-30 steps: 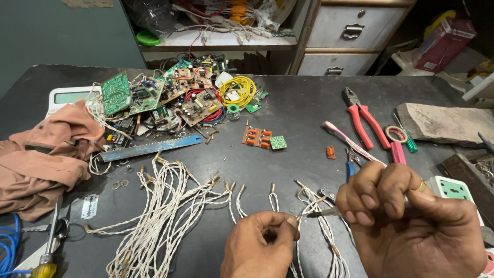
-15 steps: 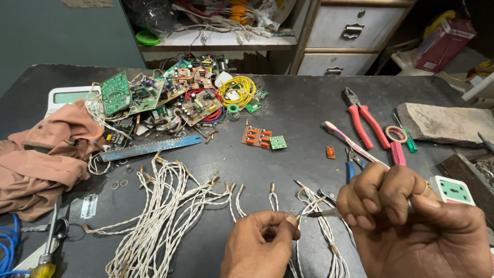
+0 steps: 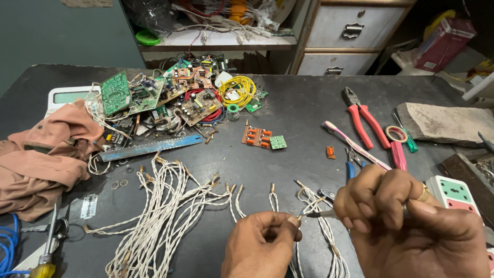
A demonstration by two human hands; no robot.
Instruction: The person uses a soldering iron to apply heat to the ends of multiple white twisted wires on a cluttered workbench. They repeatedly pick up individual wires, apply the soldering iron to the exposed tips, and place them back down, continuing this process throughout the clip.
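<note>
Head view: right hand (image 3: 411, 226) hiding most of slim tool (image 3: 321, 214).

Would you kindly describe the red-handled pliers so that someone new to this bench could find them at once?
Start at the dark worktable and look to its far right side, just left of the flat grey stone slab. There lie the red-handled pliers, jaws pointing away towards the drawers. Their two thick red grips set them apart from the thin pink-handled tool beside them and the roll of tape.

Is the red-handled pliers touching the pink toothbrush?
Apart. The head view shows bare dark tabletop between the red-handled pliers and the pink toothbrush.
</note>
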